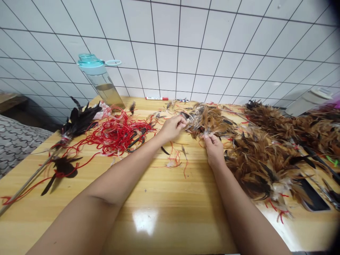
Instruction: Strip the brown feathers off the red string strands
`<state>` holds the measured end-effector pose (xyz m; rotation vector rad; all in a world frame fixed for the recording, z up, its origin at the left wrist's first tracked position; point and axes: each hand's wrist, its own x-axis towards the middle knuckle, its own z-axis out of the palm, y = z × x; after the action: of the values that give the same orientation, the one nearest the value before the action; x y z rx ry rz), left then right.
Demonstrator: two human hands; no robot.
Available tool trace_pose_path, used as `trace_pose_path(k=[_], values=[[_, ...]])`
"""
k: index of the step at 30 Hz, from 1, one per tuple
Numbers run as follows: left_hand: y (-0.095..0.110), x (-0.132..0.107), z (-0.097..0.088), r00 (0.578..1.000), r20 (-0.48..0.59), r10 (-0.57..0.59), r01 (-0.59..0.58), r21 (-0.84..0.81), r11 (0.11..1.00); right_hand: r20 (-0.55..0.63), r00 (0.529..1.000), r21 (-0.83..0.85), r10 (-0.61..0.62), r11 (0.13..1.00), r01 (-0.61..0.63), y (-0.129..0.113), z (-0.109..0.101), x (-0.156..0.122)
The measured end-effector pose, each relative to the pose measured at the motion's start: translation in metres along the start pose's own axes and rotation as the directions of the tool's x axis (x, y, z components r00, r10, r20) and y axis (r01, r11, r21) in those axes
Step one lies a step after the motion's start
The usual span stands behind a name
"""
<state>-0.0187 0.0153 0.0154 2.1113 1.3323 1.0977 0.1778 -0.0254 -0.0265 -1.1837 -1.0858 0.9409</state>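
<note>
I am reaching both bare arms forward from the bottom of my view, with my left forearm (111,180) slanting up and to the right and my right forearm (239,209) rising nearly straight ahead, angling slightly left. My left hand (172,128) is curling over, back upward, and its fingers (182,121) are bunching together at the tips. My right hand (214,150) is angling up just beside it, and its fingers (208,137) are pinching together. My hands are working close together without touching.
</note>
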Motion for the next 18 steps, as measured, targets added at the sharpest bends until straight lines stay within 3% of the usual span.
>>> trace_pose_path(k=[4,9,11,14,18], values=[[-0.003,0.000,0.000,0.981,0.143,-0.133,0.159,-0.194,0.968,-0.020,1.000,-0.001,-0.002,1.000,0.002,0.001,0.000,0.000],[-0.002,0.000,0.003,0.967,0.123,-0.222,0.252,-0.354,0.901,-0.002,0.999,-0.103,-0.033,0.994,0.032,0.000,0.001,-0.002],[-0.001,0.002,0.000,0.970,0.070,-0.232,0.242,-0.240,0.940,0.011,0.999,-0.140,-0.032,0.990,0.034,0.000,0.002,-0.003],[0.000,0.003,-0.010,0.978,0.014,-0.206,0.205,0.070,0.976,0.028,0.999,-0.167,-0.022,0.986,0.026,0.004,0.002,-0.004],[0.004,0.001,-0.016,0.951,0.224,-0.210,0.164,0.208,0.964,0.031,0.999,-0.187,-0.026,0.982,0.032,0.010,0.001,-0.004]])
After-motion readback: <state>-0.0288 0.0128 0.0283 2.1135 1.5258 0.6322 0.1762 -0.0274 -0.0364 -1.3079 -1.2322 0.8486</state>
